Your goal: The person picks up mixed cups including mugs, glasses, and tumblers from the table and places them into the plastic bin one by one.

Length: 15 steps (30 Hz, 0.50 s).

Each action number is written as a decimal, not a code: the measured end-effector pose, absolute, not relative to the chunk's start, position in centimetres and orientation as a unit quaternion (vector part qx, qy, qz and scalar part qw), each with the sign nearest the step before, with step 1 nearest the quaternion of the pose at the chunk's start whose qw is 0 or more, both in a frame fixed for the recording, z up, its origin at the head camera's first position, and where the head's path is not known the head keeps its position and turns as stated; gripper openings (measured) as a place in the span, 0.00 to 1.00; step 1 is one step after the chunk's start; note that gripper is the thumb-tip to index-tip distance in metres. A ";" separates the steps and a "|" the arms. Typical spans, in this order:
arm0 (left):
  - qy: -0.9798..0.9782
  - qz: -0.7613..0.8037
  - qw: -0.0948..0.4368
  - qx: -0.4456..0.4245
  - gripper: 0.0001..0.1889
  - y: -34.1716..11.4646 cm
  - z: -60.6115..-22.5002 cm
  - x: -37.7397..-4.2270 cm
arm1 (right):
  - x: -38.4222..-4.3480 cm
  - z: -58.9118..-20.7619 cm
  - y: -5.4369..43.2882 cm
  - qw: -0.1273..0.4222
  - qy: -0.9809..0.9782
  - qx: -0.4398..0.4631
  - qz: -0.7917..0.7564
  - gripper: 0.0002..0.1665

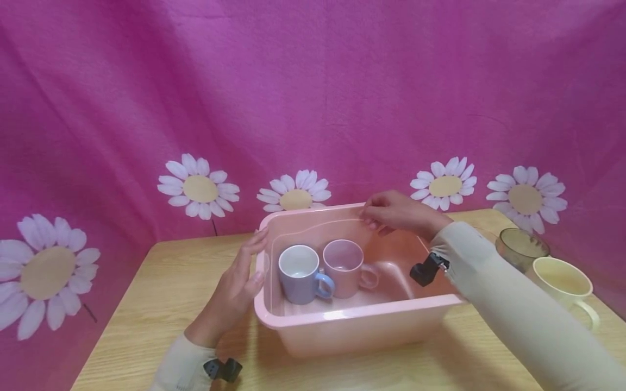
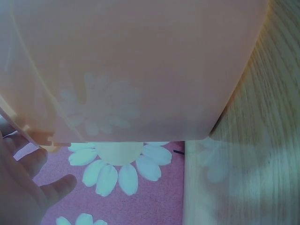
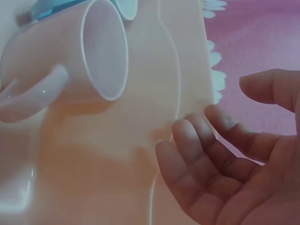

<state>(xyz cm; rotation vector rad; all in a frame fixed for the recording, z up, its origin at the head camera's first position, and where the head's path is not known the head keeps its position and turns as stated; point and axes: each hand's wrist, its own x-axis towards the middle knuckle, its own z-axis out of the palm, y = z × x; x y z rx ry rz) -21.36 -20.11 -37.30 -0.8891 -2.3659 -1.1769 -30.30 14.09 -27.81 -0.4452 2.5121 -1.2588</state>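
Observation:
A pink plastic tub (image 1: 362,320) stands on the table with two mugs upright inside its left half. The blue mug (image 1: 296,282) has a white inside; the pink mug (image 1: 342,277) is beside it, both handles pointing right. My left hand (image 1: 235,285) lies along the tub's left rim, its fingers (image 2: 35,161) extended by the edge. At the far rim, my right hand (image 1: 403,213) hangs over the tub's right part, palm inward. In the right wrist view its fingers (image 3: 187,145) are loosely bent with nothing between them and the thumb.
To the tub's right, partly behind my right sleeve, stand a brown see-through glass bowl (image 1: 523,245) and a yellow mug (image 1: 562,279). A pink cloth (image 1: 313,98) with white daisies hangs behind the wooden table (image 1: 186,282). Small black cameras sit on both wrists.

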 end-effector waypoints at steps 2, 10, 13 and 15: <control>-0.835 -0.416 0.176 -0.314 0.28 -20.1 -37.2 -21.3 | -30.3 -27.6 14.1 0.129 0.879 -0.160 -0.430 0.17; -0.833 -0.415 0.182 -0.317 0.27 -20.1 -37.2 -21.3 | -30.1 -26.8 14.3 0.079 0.893 -0.161 -0.412 0.17; -0.832 -0.420 0.177 -0.316 0.27 -20.1 -37.2 -21.3 | -30.0 -26.6 14.5 0.062 0.895 -0.158 -0.411 0.18; -0.831 -0.422 0.177 -0.317 0.27 -20.0 -37.2 -21.3 | -29.9 -26.5 14.7 0.053 0.898 -0.154 -0.408 0.18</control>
